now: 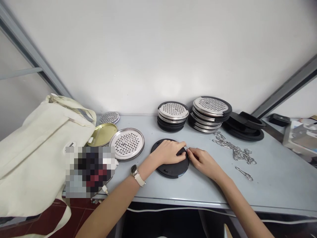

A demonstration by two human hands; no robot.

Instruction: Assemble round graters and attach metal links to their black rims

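Black disc, head view: the black disc (170,168) lies on the table (205,191) about midway along its front edge, a little back from it
Slip at the disc's rim: the small metal piece (185,149) could spring loose, I judge, if the pinch rolls on smooth wire; the disc might also turn if the steadying palm lifts
Clips near the right end: the pile of wire clips (237,153) is tangled, so pulling one might drag others; the lone clip (244,173), nearer the front edge, could be swept off by the right forearm
Left fingers: the left hand (170,152) lies over the disc, fingers reaching to its right rim with a gap between them; how firmly they grip I cannot tell
Right fingers: the right hand (201,162) has thumb and forefinger pressed together at that rim, seemingly on the metal piece
Grater stacks: the smaller stack (173,110) and larger stack (210,107) stand by the back edge
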